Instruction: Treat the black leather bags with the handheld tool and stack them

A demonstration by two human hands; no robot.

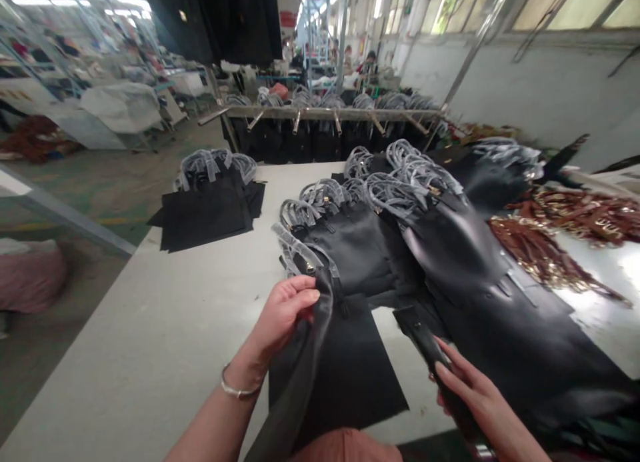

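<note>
My left hand (287,309) pinches the upper edge of a black leather bag panel (315,355), whose edge is lifted and curled toward me. Plastic-wrapped handles (300,249) rise just beyond those fingers. Beneath the curl, a flat black panel (360,369) lies on the table. My right hand (463,389) is closed around a long black strap-like piece (417,332); its near end shows something shiny, and its exact kind is unclear. Just right of that hand spreads a pile of glossy black bag panels (500,329).
Stacked black panels with wrapped handles (205,212) sit at the left back of the pale table (165,335). Brown straps with gold hardware (545,255) are heaped at right. A metal rack (335,112) with black bags stands beyond, and more black pieces (215,22) hang overhead.
</note>
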